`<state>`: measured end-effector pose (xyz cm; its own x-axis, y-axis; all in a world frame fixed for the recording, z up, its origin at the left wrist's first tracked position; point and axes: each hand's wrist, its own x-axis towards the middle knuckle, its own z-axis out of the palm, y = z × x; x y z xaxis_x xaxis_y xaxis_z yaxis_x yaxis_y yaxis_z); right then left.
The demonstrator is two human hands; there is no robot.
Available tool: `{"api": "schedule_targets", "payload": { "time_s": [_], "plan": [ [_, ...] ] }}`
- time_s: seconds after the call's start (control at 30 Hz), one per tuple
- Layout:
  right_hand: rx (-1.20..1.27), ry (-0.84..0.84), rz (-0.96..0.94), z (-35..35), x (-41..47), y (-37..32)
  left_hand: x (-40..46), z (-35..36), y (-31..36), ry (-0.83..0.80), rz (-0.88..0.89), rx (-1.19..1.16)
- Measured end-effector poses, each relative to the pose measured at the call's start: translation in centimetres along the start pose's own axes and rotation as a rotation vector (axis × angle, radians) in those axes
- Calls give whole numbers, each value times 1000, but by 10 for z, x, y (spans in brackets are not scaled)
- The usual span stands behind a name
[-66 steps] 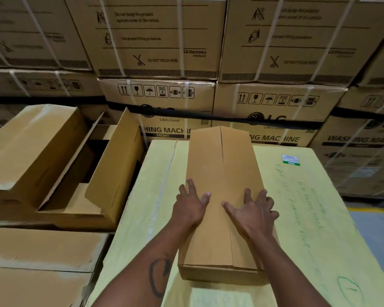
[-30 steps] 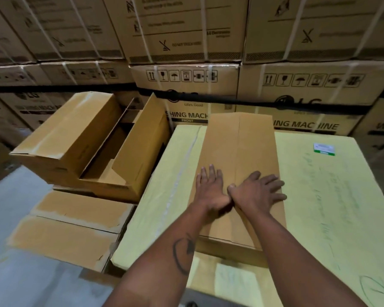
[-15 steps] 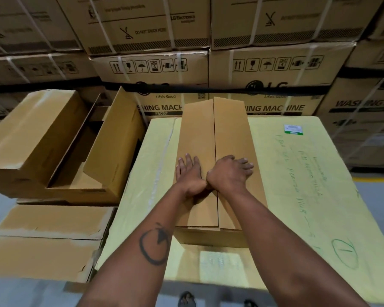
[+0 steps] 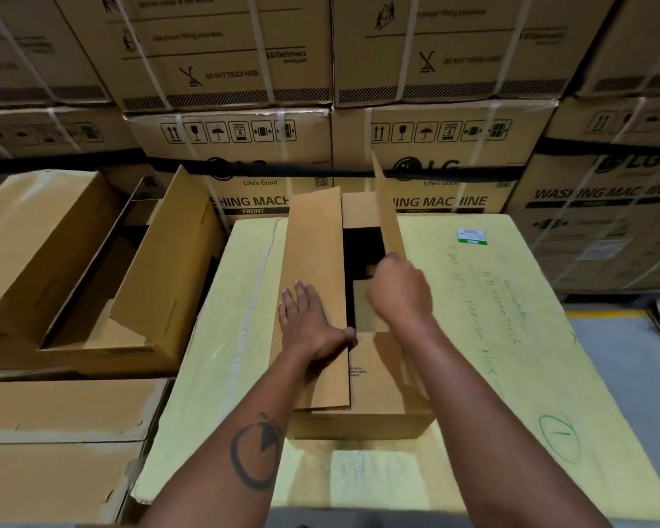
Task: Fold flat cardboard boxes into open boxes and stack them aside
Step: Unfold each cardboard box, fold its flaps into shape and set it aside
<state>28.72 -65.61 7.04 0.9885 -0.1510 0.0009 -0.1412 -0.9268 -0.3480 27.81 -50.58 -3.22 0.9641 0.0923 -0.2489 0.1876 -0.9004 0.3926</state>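
Behind the hands rises a wall of strapped washing-machine cartons (image 4: 435,146). Out past the left hand, finished open boxes (image 4: 103,283) lie stacked on flat sheets. Under both hands spreads the yellow-wrapped bench (image 4: 511,356).

On that bench, directly beneath the hands, sits the cardboard box (image 4: 362,417) being worked. Half a second ago both of its long flaps lay shut, meeting along the centre seam with both hands pressing there. Now the right flap (image 4: 387,207) stands nearly upright and the dark inside shows between the hands, with a short end flap folded in below the right hand.

The left flap (image 4: 313,261) has stayed down. The left hand (image 4: 313,325) lies on it with fingers spread flat, gripping nothing, thumb at the flap's inner edge. The right hand (image 4: 399,291) has risen and is curled on the near edge of the raised flap.

My reading: the creases were pressed in and the top is being reopened. The left flap looks next to lift, then the box can join the stack beyond the left hand.
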Motion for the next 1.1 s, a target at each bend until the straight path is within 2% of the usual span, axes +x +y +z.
{"api": "schedule_targets", "payload": {
  "time_s": [0.2,0.37,0.47,0.53,0.6,0.67,0.77,0.93,1.03,1.1],
  "plan": [
    [36,19,191,-40,25,72,-1,-16,-3,-26,26,-134],
    [-44,18,164,-33,21,73,-2,-29,-10,-68,28,-290],
    [155,14,194,-29,37,95,-9,-33,-15,-78,30,-342],
    [394,-50,248,-25,45,133,-11,-35,-18,-79,24,-395],
    [512,-105,287,-14,43,170,-13,-40,-21,-82,21,-514],
    [435,-110,337,3,39,191,-16,-48,-23,-75,37,-698],
    [258,7,355,8,28,178,-17,-59,-33,-111,40,-945],
    [59,132,236,5,14,149,-15,-77,-58,-270,110,-1257],
    [-222,143,123,18,12,145,-21,-95,-75,-268,76,-1412],
    [-263,96,113,20,16,143,-22,-106,-87,-254,44,-1437]
  ]
}}
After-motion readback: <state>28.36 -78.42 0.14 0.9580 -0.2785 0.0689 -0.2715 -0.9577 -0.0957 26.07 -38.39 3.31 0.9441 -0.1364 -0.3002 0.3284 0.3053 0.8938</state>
